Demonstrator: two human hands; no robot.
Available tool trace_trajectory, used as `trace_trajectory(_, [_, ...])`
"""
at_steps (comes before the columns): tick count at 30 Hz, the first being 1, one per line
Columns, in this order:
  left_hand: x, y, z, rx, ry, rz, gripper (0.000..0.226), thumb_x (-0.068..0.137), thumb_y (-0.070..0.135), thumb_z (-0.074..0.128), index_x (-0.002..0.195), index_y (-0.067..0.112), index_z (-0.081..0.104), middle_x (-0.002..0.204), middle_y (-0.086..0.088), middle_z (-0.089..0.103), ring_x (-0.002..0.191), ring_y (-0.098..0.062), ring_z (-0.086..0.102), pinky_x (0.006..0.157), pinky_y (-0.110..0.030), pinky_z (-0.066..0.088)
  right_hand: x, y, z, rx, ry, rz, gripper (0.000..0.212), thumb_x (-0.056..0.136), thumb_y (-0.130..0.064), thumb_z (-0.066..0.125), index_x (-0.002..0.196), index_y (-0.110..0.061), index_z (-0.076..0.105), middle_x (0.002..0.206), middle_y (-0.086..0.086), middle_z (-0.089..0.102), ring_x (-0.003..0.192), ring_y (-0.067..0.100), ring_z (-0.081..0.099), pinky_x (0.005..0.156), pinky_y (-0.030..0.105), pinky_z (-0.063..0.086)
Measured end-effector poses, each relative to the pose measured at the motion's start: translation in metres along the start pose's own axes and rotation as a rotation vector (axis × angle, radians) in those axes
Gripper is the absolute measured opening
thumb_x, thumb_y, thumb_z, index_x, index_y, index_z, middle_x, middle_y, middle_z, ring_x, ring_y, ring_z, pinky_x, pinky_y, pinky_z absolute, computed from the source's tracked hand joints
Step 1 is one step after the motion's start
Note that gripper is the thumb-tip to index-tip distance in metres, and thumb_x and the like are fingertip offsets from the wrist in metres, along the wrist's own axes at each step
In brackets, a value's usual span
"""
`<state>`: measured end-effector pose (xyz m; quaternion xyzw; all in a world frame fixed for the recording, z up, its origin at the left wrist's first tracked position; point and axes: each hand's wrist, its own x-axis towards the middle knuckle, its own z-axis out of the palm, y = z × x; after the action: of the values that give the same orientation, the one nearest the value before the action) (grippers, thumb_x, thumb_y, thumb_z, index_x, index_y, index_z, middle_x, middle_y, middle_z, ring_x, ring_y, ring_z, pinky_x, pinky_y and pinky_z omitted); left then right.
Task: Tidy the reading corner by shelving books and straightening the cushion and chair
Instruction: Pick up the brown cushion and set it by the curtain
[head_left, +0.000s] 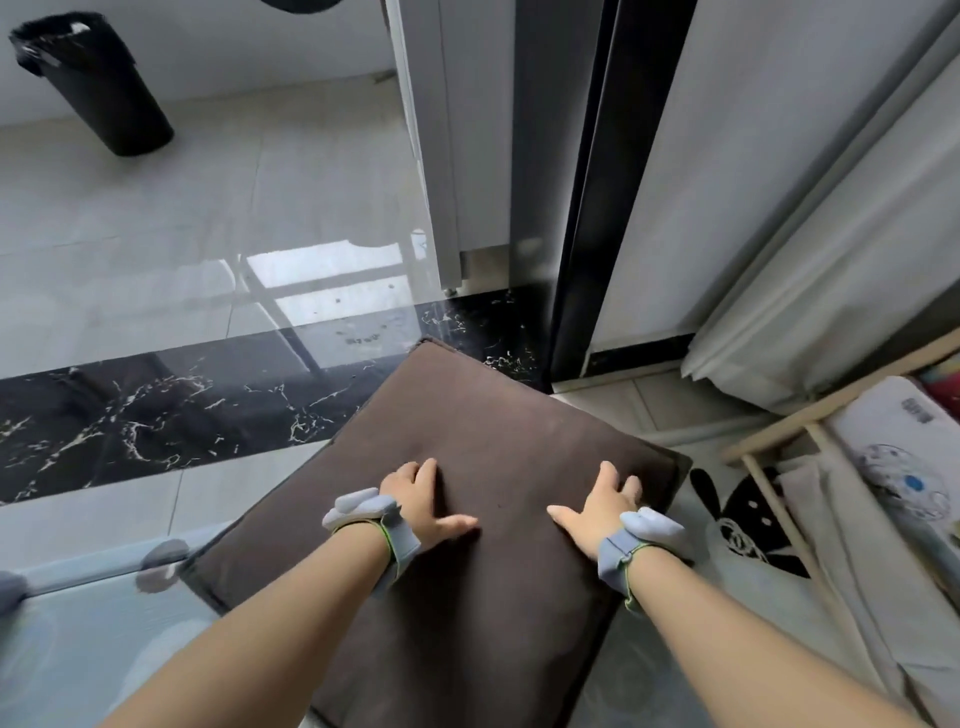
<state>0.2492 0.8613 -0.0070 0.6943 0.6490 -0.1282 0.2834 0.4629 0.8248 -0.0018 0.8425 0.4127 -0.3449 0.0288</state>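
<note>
A large dark brown cushion (483, 415) lies flat on the floor, turned at an angle, its far corner reaching the black marble strip. My left hand (426, 501) rests palm down on its top, fingers spread. My right hand (597, 506) presses flat on the cushion to the right, near its right edge, fingers apart. Both wrists wear grey bands. Neither hand holds anything. No chair is in view.
A wooden rack (779, 499) with a white book (893, 457) and cloth stands at the right. Pale curtains (831, 260) hang behind it. A black bin (98, 88) stands far left on the tiles. A blue play mat (78, 623) lies at the lower left.
</note>
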Motion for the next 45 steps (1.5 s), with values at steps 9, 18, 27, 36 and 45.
trace_trajectory(9, [0.022,0.0,0.022,0.156,0.089,0.007,0.088,0.053,0.08,0.061,0.109,0.015,0.043,0.118,-0.008,0.049,0.111,-0.031,0.049,0.096,-0.039,0.043,0.06,0.011,-0.011,-0.256,0.004,-0.22,0.14,0.044,-0.089,0.057,0.15,-0.026,-0.009,0.16,0.011,0.0,0.147,0.034,-0.004,0.117,0.056,0.013])
trace_trajectory(18, [0.005,-0.006,0.026,0.098,0.079,0.016,0.092,0.043,0.083,0.063,0.106,0.019,0.04,0.112,-0.002,0.045,0.108,-0.027,0.047,0.094,-0.036,0.042,0.085,-0.013,-0.014,-0.099,0.111,-0.243,0.121,0.033,-0.093,0.054,0.124,-0.014,0.041,0.127,0.01,0.052,0.121,0.03,0.047,0.099,0.043,0.044])
trace_trajectory(27, [-0.019,-0.001,0.011,0.365,-0.126,0.009,0.096,0.043,0.073,0.072,0.114,0.02,0.036,0.123,-0.006,0.041,0.113,-0.031,0.043,0.096,-0.045,0.043,0.037,-0.019,-0.042,-0.018,-0.092,-0.559,0.029,0.076,-0.031,0.073,0.097,-0.013,0.067,0.094,0.005,0.069,0.091,0.025,0.063,0.073,0.027,0.043])
trace_trajectory(36, [-0.071,0.079,-0.092,0.148,0.462,0.221,0.065,0.073,0.039,0.071,0.127,0.021,0.039,0.129,-0.007,0.041,0.107,-0.03,0.055,0.077,-0.03,0.044,-0.036,-0.011,-0.117,-0.026,0.084,-0.771,0.016,0.076,-0.034,0.07,0.091,-0.027,0.067,0.083,-0.011,0.067,0.089,0.015,0.064,0.077,0.029,0.047])
trace_trajectory(45, [-0.071,0.137,-0.137,0.067,0.392,0.324,0.112,0.076,0.035,0.069,0.126,0.061,-0.028,0.154,0.011,-0.025,0.117,-0.033,0.054,0.099,-0.046,0.047,-0.061,0.032,-0.229,-0.134,0.333,-0.798,0.028,0.078,-0.04,0.066,0.083,-0.015,0.055,0.072,0.001,0.066,0.074,0.02,0.062,0.069,0.039,0.052])
